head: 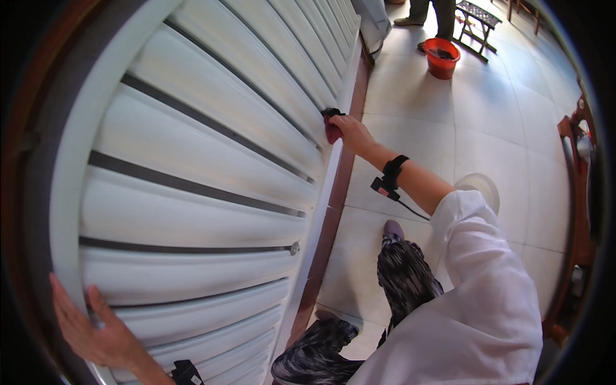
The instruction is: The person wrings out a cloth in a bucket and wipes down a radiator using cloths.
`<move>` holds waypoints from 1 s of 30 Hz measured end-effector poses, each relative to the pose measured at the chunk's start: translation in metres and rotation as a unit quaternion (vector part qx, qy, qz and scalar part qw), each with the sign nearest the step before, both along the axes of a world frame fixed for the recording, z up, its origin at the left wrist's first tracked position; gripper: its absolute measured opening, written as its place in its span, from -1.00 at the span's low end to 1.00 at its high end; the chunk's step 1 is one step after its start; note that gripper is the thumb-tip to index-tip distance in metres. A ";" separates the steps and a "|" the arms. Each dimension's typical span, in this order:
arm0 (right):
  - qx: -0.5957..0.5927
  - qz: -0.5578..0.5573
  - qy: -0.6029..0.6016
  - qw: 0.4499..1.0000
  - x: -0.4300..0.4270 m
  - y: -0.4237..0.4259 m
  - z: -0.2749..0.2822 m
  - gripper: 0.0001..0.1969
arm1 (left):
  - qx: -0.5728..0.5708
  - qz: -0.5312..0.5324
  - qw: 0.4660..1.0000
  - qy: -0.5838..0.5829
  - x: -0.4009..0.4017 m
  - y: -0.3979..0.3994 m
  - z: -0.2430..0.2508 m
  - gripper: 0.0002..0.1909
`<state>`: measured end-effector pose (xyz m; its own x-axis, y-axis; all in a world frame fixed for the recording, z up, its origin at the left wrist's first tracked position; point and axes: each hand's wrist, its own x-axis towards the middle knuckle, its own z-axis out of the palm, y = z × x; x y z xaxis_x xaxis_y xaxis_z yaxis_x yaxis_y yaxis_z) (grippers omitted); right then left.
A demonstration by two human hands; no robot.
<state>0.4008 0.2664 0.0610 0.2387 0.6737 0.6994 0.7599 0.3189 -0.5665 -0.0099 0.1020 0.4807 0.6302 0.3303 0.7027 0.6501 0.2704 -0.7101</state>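
Note:
A white slatted radiator cover (192,192) fills the left half of the head view, with dark gaps between its slats. My right hand (354,134) presses a dark red and black cloth (332,126) against the slat ends by the cover's lower edge. At the lower left, my left hand (98,332) rests on the cover's top rail with its fingers apart and nothing in them. Each wrist wears a black strap with a small device.
A red bucket (442,59) with dark contents stands on the tiled floor, beside another person's feet (409,21) and a folding stool (476,24). Behind my right arm is a round pale object (490,188). Wooden furniture (575,269) lines the right side.

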 end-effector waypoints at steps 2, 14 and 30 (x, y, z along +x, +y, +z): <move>-0.111 0.047 -0.045 0.992 0.005 0.001 0.028 -0.76 | 0.013 -0.008 1.000 -0.013 0.009 -0.003 -0.006 -0.53; 0.004 0.053 0.471 0.880 0.053 0.019 0.094 -0.65 | 0.035 -0.033 0.999 -0.009 0.011 -0.005 0.002 -0.53; -0.036 0.308 0.596 0.741 0.023 0.001 0.085 -0.64 | 0.038 -0.026 0.999 0.029 -0.006 0.000 0.002 -0.51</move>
<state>0.4236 0.2669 0.1457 0.2905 0.9366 0.1959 -0.5711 0.3340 -0.7499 -0.0160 0.1024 0.4826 0.6857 0.2432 0.6861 0.6229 0.2917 -0.7259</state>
